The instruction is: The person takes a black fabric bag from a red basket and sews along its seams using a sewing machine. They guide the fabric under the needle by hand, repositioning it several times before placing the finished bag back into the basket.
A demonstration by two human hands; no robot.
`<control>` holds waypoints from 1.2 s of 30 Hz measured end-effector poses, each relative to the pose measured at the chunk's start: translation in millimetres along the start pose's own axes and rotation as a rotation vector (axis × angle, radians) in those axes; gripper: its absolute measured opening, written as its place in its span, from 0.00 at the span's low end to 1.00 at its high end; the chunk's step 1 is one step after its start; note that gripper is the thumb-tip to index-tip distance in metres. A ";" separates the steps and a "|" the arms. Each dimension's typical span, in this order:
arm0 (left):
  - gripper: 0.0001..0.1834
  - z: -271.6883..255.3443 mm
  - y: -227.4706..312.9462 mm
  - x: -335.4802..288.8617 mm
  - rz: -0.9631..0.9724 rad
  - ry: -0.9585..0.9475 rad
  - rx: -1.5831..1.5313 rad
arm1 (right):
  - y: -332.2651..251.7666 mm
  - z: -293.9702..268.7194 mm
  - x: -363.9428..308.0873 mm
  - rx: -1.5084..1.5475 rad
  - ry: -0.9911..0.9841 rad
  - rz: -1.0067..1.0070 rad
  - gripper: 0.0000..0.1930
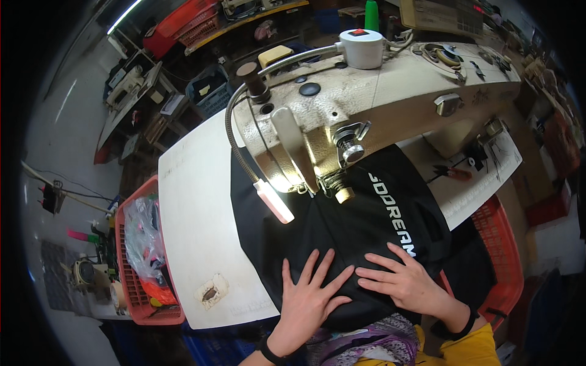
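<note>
Passage runs over the desk (198, 183) left of the black fabric (274, 232); lamp (274, 201) and sewing machine (397, 100) block ahead

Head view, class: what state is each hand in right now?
Left hand: open, palm down on the black fabric.
Right hand: open, palm down on the same fabric.

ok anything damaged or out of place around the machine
Yes, the tabletop has a ragged patch with a dark middle, left of the left hand. It looks like damage because the surface around it is mostly plain.
</note>
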State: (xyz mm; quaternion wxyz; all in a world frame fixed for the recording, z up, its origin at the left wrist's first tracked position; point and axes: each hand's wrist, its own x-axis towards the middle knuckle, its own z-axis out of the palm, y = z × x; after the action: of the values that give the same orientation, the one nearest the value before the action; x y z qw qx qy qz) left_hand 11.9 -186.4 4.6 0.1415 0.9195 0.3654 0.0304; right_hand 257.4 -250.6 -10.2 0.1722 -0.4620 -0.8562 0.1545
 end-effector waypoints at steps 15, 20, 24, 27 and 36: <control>0.30 -13.0 -50.4 39.1 0.040 0.025 0.046 | 30.0 -8.9 49.1 -0.116 0.105 0.012 0.23; 0.27 -22.6 -62.5 53.5 0.073 0.091 0.062 | 43.6 -7.5 61.3 -0.181 0.110 0.015 0.24; 0.14 -33.1 -29.0 24.0 0.275 -0.068 -0.305 | 28.1 -13.3 34.4 0.002 -0.038 -0.128 0.23; 0.16 -45.9 -11.0 5.9 0.143 -0.235 -0.222 | 9.7 -10.5 11.4 0.075 -0.091 -0.094 0.25; 0.40 13.9 10.7 39.0 -0.075 0.137 0.059 | -3.2 -1.4 17.0 -0.005 0.020 -0.014 0.24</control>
State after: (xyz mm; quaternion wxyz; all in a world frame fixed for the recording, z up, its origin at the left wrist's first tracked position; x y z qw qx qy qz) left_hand 49.7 -170.6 -7.5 0.0900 0.9047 0.4091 0.0772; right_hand 247.0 -237.8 -5.1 0.1805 -0.4579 -0.8580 0.1467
